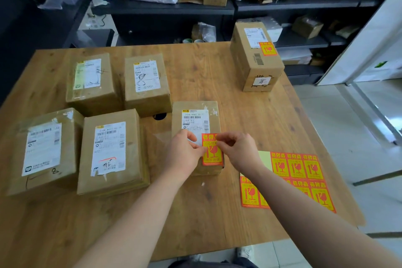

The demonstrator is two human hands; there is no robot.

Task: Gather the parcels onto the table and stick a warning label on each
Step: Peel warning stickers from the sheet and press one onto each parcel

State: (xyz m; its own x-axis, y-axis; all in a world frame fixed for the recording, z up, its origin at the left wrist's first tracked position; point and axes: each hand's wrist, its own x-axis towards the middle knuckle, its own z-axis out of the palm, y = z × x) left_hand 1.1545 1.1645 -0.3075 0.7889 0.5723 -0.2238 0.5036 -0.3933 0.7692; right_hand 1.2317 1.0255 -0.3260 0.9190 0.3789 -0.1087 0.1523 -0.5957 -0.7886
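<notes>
The warning label is a small orange-red rectangle with a yellow panel, red characters and a broken-glass symbol. It lies on top of the brown cardboard parcel in the middle of the counter, at the parcel's near right corner, just below its white shipping slip. The left hand pinches the label's left edge between thumb and forefinger. The right hand pinches its top edge with curled fingers. Whether the label is pressed flat I cannot tell. The label's right side runs along the parcel's right edge.

Just right of the right wrist lies the sheet of labels, its far corner near the counter's right edge. Four more parcels sit in two rows to the left, the nearest close beside the middle one. A tall box bearing its own label stands at the far right corner. Bare wood lies open between it and the hands, and along the near edge.
</notes>
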